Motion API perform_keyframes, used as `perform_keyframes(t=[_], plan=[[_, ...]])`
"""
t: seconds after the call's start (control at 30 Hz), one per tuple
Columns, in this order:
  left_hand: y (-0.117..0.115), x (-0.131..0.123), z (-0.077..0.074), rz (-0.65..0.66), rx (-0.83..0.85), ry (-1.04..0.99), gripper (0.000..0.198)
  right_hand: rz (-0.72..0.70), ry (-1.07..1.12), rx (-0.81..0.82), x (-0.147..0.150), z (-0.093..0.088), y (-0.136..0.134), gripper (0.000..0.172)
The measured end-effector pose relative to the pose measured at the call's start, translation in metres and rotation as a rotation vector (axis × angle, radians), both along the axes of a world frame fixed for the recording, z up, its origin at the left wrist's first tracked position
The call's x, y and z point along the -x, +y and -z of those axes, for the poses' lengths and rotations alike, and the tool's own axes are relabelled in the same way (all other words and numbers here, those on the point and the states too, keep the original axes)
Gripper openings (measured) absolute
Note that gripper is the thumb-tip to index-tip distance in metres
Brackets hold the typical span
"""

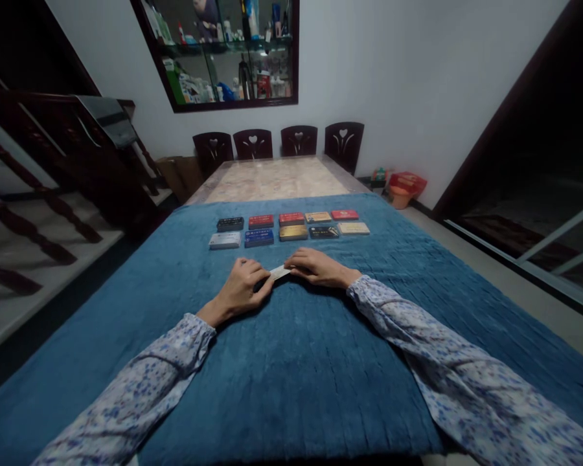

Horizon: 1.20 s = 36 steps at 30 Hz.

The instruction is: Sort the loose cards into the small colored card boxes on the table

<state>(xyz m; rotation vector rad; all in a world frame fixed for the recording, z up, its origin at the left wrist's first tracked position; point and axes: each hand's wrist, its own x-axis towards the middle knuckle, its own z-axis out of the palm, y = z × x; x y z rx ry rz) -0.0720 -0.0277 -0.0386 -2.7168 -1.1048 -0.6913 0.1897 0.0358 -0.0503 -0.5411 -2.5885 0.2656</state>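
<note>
A small white card point(280, 272) is held between my two hands, just above or on the blue cloth point(291, 375); I cannot tell whether it is one card or a thin stack. My left hand point(243, 288) pinches its left end with thumb and fingers. At the other end, the fingers of my right hand point(318, 267) close on it from above. Beyond the hands lie two rows of card stacks. The nearer row includes a white stack point(225, 240), a blue stack point(259, 237) and a gold stack point(293, 232). A black stack point(230, 224) and red stacks point(261, 221) are in the farther row.
The cloth covers the near part of a long marble-topped table point(276, 178). Several dark wooden chairs point(298, 141) stand at its far end. A stair railing point(39, 188) is on the left, and an orange bucket point(400, 197) is on the floor at right.
</note>
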Motion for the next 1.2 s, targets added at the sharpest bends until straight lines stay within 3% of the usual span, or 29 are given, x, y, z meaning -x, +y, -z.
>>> perform_keyframes(t=[0.27,0.53,0.77,0.93,1.2], plan=[[0.009,0.004,0.005,-0.02,-0.014,-0.065,0.032,0.093,0.085,-0.019,0.003,0.007,0.004,0.022],[0.022,0.006,0.013,-0.048,-0.044,-0.067,0.033,0.231,0.095,0.019,0.004,0.01,0.003,0.027],[0.023,0.003,0.009,-0.05,-0.07,-0.008,0.036,0.31,0.056,0.058,0.005,0.007,0.0,0.022],[0.021,-0.001,0.004,-0.063,-0.1,0.013,0.034,0.307,0.13,0.018,0.004,0.005,-0.001,0.019],[0.016,-0.004,0.005,-0.088,-0.006,-0.164,0.023,0.265,0.251,-0.037,0.004,-0.004,-0.002,0.021]])
